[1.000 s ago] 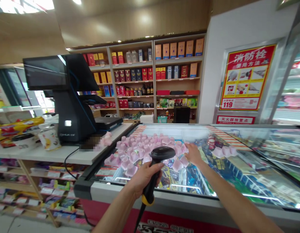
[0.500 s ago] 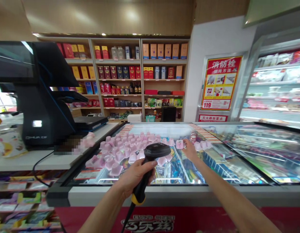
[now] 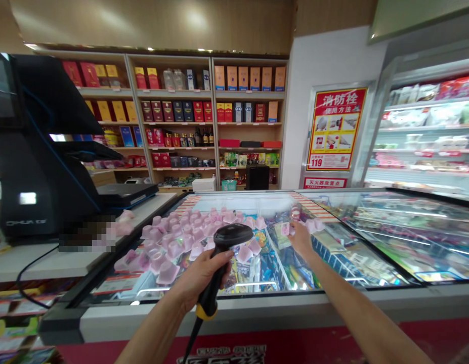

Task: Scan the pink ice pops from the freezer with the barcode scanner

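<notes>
My left hand (image 3: 204, 272) is wrapped round the handle of a black barcode scanner (image 3: 232, 234) with a yellow ring at its base, held up over the front of a glass-topped freezer (image 3: 128, 312). Pinched in the fingertips of my right hand (image 3: 302, 240) is a small pink cup (image 3: 285, 229), its pale label side partly in view. Many similar pink cups (image 3: 184, 232) lie in a loose cluster on the glass, left of and beyond the scanner. A few other pink cups (image 3: 314, 225) sit just right of my right fingers.
A black checkout machine (image 3: 48, 141) stands on the counter (image 3: 86, 258) at the left, with a cable hanging down its front. Shelves of boxed goods (image 3: 173, 111) line the back wall. A red and yellow sign (image 3: 335, 129) and an open chiller (image 3: 427, 121) are at the right.
The view has turned a little right, so the checkout machine and shelves appear further left. My right hand has moved slightly right over the glass with its cup. The scanner stays in my left hand.
</notes>
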`<move>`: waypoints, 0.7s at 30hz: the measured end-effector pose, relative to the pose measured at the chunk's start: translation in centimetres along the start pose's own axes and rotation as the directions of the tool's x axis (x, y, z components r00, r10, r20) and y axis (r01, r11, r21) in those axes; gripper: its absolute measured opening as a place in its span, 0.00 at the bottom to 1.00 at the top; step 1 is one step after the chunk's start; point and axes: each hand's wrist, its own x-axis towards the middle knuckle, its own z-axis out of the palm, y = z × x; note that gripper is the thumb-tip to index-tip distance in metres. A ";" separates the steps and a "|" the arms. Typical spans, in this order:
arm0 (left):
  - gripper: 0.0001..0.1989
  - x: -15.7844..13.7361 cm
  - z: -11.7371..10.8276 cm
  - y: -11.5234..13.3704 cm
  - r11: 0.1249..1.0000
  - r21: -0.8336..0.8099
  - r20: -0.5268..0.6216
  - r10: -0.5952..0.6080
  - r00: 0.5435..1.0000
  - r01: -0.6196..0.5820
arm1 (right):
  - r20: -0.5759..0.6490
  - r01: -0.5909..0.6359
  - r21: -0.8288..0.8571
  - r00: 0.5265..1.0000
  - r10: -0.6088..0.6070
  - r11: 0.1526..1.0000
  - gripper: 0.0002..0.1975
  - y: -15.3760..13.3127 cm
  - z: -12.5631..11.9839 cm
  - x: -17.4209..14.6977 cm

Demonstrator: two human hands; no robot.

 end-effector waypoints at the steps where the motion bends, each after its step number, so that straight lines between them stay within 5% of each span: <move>1: 0.14 0.1 -0.2 -0.1 1.000 0.009 0.000 0.004 1.000 -0.004 | 0.001 -0.014 -0.039 1.000 0.014 0.999 0.14 0.5 0.0 0.1; 8: 0.15 -0.2 -0.8 -0.3 1.000 0.025 -0.086 -0.010 0.996 0.012 | -0.069 -0.166 -0.221 0.986 0.155 0.961 0.17 2.4 -1.5 0.5; 11: 0.14 -0.7 -0.9 -0.1 1.000 0.003 -0.133 -0.022 0.991 0.022 | -0.151 -0.247 -0.205 0.964 0.219 0.947 0.22 1.1 -2.5 0.1; 13: 0.14 -1.0 -0.9 0.0 1.000 -0.004 -0.166 -0.022 0.986 0.022 | -0.148 -0.198 -0.122 0.973 0.179 0.973 0.23 -0.9 -2.8 -0.4; 17: 0.13 -1.7 -0.8 0.0 1.000 -0.015 -0.156 -0.025 0.987 0.023 | 0.106 -0.003 0.204 0.994 -0.019 0.979 0.21 -6.3 -2.2 -2.1; 21: 0.13 -2.2 -0.8 0.0 1.000 -0.005 -0.146 0.000 0.989 0.000 | 0.322 0.054 0.400 0.926 -0.196 0.915 0.24 -10.2 -1.2 -3.8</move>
